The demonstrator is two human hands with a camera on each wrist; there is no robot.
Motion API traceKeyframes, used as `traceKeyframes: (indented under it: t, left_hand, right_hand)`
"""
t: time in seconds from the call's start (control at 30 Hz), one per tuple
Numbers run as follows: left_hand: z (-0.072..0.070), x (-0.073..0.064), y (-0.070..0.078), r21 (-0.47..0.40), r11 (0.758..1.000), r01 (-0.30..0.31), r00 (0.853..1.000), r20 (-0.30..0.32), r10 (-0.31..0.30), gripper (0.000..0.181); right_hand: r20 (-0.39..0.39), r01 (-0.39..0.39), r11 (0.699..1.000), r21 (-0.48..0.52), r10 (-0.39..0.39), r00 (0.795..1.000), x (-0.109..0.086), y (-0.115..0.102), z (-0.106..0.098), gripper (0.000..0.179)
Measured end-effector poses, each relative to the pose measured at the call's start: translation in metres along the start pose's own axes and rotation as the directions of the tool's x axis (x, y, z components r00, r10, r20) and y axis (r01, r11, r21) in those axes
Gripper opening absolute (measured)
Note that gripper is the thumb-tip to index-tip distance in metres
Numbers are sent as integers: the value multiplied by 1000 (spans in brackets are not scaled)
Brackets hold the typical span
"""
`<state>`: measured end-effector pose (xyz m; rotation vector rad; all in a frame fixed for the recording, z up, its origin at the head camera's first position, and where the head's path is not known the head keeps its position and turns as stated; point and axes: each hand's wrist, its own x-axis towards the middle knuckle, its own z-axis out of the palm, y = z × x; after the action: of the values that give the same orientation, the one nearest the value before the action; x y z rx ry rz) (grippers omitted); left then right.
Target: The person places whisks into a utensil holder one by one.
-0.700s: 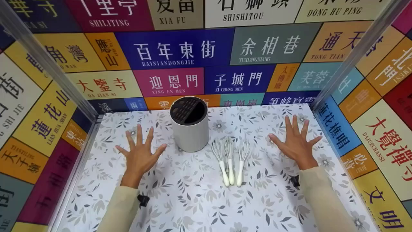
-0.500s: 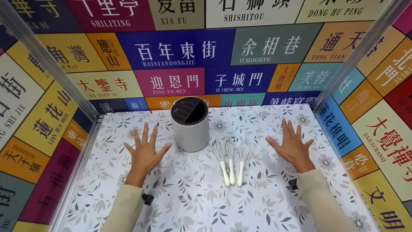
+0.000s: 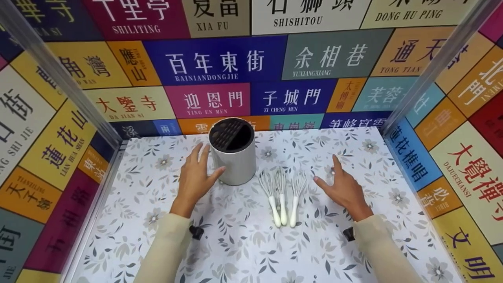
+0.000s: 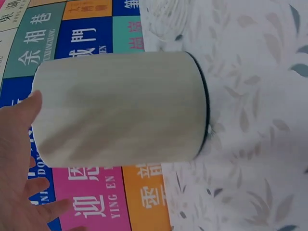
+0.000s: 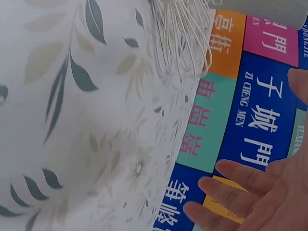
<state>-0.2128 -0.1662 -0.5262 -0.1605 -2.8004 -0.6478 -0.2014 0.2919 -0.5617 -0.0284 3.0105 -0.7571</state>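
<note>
A white cylindrical utensil holder (image 3: 235,167) with a black slotted top stands upright toward the back of the table. Close at its left side is my left hand (image 3: 195,177), fingers extended and thumb in front of the cylinder. The left wrist view shows the holder's plain wall (image 4: 120,108) with the thumb at its top edge. Three whisks (image 3: 281,200) with pale handles lie side by side to the right of the holder, wire ends away from me. My right hand (image 3: 346,190) hovers right of the whisks, fingers loosely extended, holding nothing. Whisk wires (image 5: 180,38) appear in the right wrist view.
The table (image 3: 243,251) has a white leaf-patterned cover. Colourful sign-printed walls (image 3: 212,59) rise at the back and both sides, with clear corner posts (image 3: 428,67) at the joins.
Both hands have moved inward from the sides, the left one up to the holder and the right one toward the whisks. Their widely spread fingers have drawn closer together.
</note>
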Motion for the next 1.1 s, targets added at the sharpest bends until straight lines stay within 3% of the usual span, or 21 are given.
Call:
traceKeyframes:
  t: [0.2,0.57,0.93,1.1]
  left_hand:
    - [7,14,13,-55,996,-65,997,-49,62,81]
    - [14,27,18,-119,992,-52,999,-9,51,75]
    - [18,30,17,-183,981,-65,998,4,67,71]
    - [20,31,18,-186,981,-55,998,5,57,70]
  right_hand:
    - [-14,9,997,80,-8,1000,-9,-6,15,107]
    - [43,-64,983,170,57,997,-16,-19,41,91]
    - [122,-137,966,221,112,986,-15,-29,69,80]
    - [170,-204,931,303,158,973,-14,-33,78,77]
